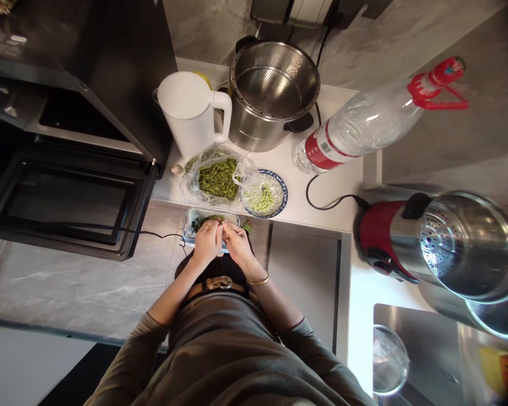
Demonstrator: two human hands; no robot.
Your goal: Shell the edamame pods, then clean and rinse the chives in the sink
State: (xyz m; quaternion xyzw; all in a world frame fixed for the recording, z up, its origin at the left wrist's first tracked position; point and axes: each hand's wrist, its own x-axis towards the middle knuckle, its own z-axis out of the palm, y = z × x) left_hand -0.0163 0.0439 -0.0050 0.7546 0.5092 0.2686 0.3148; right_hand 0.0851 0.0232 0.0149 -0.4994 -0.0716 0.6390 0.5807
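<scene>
My left hand and my right hand meet fingertip to fingertip in front of my belt, both closed in a pinch. A small edamame pod is between them, mostly hidden by the fingers. Just beneath the hands stands a lined bin with green husks inside. On the counter ahead, an open clear plastic bag holds many green edamame pods. To its right, a blue-rimmed plate carries shelled green beans, and part of the bag overlaps the plate's left edge.
Behind the bag stand a white pitcher and a steel steamer pot. A large plastic bottle leans right. A red and steel cooker sits near the sink. An open oven door juts out at left, with a cable across it.
</scene>
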